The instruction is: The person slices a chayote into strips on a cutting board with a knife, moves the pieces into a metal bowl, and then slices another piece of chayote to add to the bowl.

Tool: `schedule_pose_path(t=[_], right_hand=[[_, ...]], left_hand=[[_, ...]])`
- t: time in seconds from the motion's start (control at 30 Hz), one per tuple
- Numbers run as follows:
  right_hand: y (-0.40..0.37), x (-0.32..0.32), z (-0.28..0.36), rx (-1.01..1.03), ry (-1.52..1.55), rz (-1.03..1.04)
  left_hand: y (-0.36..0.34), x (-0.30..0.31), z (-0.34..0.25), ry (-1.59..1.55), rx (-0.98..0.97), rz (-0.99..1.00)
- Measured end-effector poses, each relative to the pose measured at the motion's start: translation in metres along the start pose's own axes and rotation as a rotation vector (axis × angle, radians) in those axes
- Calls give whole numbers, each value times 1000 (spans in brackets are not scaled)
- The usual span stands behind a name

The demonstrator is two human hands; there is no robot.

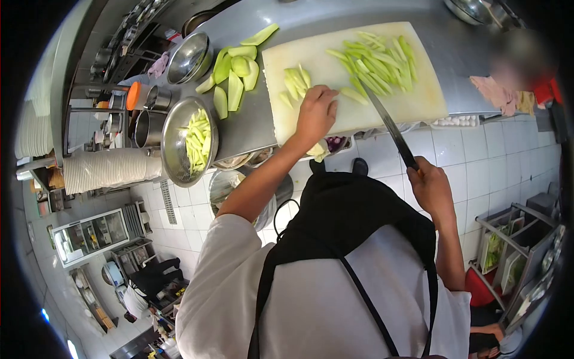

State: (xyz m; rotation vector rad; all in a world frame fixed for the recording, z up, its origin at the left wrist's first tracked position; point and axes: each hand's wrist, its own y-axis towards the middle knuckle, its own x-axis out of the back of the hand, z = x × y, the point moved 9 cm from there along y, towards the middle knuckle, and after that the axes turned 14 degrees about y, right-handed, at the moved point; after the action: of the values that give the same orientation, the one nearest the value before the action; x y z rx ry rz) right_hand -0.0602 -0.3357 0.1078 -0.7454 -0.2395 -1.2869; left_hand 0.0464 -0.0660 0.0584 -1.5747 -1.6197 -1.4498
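Observation:
My right hand grips the handle of a long kitchen knife. Its blade points forward over the white cutting board, the tip beside a heap of pale green vegetable strips. On the board's left part rests my left hand, fingers curled in; what lies under them is hidden. Thick vegetable slices sit just beyond its knuckles, and a single piece lies between that hand and the blade. Larger peeled vegetable chunks are piled on the steel counter left of the board.
A perforated steel colander with cut strips stands at the counter's left edge. Behind it is a steel bowl. A pink cloth lies at the right. Below the counter are a bin and an egg tray. Another person is at lower left.

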Motion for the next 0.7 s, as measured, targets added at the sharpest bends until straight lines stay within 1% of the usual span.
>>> schedule_pose_path(t=[0.03, 0.17, 0.27, 0.37, 0.5, 0.6, 0.7], right_hand=[[1, -1, -1, 18, -17, -4], [7, -4, 0, 85, -100, -17], [11, -4, 3, 131, -136, -28], [13, -5, 3, 140, -145, -18], [14, -11, 5, 138, -129, 6], [14, -16, 11, 165, -155, 19], [18, -20, 10, 175, -177, 45]], left_hand=[[-4, -3, 2, -30, 77, 8], [8, 5, -38, 23, 46, -223], [16, -27, -22, -16, 9, -153], [26, -25, -2, -48, -38, -171], [27, -12, 13, -46, 53, -255], [23, -15, 14, -128, 149, -214], [25, -17, 10, -122, 148, -223]])
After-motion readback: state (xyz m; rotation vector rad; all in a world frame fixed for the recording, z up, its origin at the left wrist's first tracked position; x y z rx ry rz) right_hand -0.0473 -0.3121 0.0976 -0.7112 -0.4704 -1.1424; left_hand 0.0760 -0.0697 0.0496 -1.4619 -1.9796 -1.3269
